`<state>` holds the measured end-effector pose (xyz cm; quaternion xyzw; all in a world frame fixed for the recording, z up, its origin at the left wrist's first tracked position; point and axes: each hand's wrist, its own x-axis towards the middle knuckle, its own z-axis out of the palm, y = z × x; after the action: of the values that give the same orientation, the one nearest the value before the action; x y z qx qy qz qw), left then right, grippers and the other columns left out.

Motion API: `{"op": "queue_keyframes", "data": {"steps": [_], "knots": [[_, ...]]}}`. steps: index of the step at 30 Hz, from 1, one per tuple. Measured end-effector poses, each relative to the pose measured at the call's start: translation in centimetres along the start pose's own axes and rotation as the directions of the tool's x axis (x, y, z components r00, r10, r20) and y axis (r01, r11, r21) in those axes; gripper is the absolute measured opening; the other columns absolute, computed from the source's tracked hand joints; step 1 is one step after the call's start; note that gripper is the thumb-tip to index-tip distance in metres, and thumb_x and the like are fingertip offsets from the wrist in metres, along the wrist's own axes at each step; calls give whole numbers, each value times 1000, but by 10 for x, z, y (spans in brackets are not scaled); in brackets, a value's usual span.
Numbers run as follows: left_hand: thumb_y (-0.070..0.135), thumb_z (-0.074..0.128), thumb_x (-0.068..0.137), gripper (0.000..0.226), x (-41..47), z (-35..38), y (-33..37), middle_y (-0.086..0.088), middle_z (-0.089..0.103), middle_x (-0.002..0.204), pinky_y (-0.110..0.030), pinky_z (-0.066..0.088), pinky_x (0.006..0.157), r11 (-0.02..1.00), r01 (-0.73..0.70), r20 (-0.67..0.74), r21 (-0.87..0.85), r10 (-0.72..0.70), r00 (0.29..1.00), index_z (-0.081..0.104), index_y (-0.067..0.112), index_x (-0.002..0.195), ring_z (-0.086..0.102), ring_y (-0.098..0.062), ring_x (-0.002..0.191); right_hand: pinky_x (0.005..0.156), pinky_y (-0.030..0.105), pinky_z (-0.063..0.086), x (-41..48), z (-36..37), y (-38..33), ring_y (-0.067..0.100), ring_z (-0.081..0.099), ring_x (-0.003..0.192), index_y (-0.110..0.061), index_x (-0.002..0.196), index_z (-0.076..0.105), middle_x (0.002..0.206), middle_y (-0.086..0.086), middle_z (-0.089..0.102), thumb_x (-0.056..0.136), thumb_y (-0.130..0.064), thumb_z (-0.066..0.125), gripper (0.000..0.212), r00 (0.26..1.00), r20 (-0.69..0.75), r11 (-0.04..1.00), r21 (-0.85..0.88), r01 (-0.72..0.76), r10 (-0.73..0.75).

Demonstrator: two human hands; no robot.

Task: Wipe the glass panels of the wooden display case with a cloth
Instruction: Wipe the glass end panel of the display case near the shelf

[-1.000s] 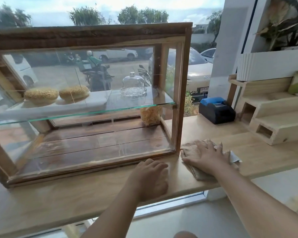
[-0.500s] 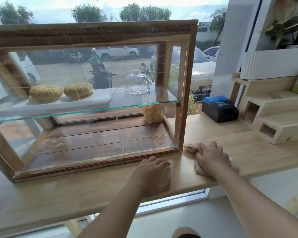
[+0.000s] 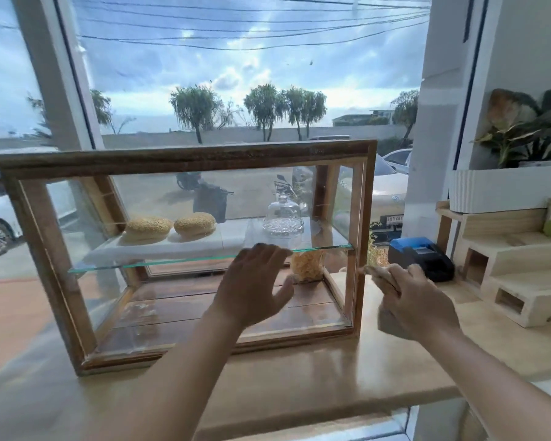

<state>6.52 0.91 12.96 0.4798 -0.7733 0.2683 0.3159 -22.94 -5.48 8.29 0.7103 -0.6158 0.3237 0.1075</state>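
Note:
The wooden display case [image 3: 185,159] with glass panels stands on the wooden counter [image 3: 299,383] in front of a window. Its glass shelf [image 3: 115,265] carries two round buns [image 3: 169,226] on a white board and a small glass dome [image 3: 282,216]. My left hand [image 3: 256,281] is raised in front of the front glass panel [image 3: 159,300], fingers spread, holding nothing. My right hand [image 3: 417,303] is lifted just right of the case's front right post and grips a crumpled beige cloth [image 3: 384,276].
A black and blue receipt printer [image 3: 422,257] sits right of the case. Pale wooden stepped shelves [image 3: 519,281] and a white planter [image 3: 506,189] with a leafy plant stand further right. The counter's front edge runs below my arms.
Both hands have risen off the counter. The left now hovers before the front glass, and the right has picked the cloth up off the counter. The camera has tilted upward.

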Motion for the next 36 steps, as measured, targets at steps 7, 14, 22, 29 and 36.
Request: {"op": "queue_keyframes", "data": {"steps": [7, 14, 22, 29, 36], "knots": [[30, 59, 84, 35, 52, -75, -55, -11, 60, 114, -45, 45, 85, 959, -14, -295, 282, 100, 950, 63, 7, 110, 52, -34, 106, 51, 31, 45, 35, -55, -67, 36, 62, 75, -18, 115, 67, 96, 10, 55, 97, -47, 45, 41, 904, -388, 972, 72, 225, -181], [48, 48, 90, 54, 89, -114, -100, -15, 57, 125, -46, 44, 82, 889, 9, -169, 457, 77, 983, 53, 9, 125, 54, -36, 105, 50, 40, 51, 71, -67, -117, 35, 59, 89, -16, 106, 62, 107, 12, 53, 95, -32, 60, 19, 821, -498, 950, -15, 312, -277], [61, 35, 96, 61, 98, -113, -134, -14, 64, 100, -43, 46, 65, 819, -86, -51, 567, 139, 989, 52, 11, 126, 63, -35, 79, 52, 43, 54, 95, -55, -132, 36, 62, 89, -17, 114, 60, 105, 13, 54, 94, -31, 55, 25, 794, -563, 953, 37, 301, -228], [58, 37, 103, 55, 96, -93, -139, -12, 55, 91, -44, 37, 64, 742, 27, -244, 669, 185, 952, 58, 9, 113, 54, -32, 75, 48, 33, 47, 104, -37, -154, 27, 61, 80, -16, 107, 60, 98, 6, 59, 98, -33, 53, 20, 730, -651, 938, 81, 337, -206], [60, 37, 103, 55, 94, -92, -138, -11, 53, 92, -43, 38, 65, 747, 41, -278, 663, 195, 941, 56, 9, 113, 52, -31, 77, 48, 34, 51, 109, -41, -106, 29, 62, 77, -14, 101, 63, 96, 6, 61, 96, -31, 52, 20, 719, -603, 926, -96, 365, -347]]}}
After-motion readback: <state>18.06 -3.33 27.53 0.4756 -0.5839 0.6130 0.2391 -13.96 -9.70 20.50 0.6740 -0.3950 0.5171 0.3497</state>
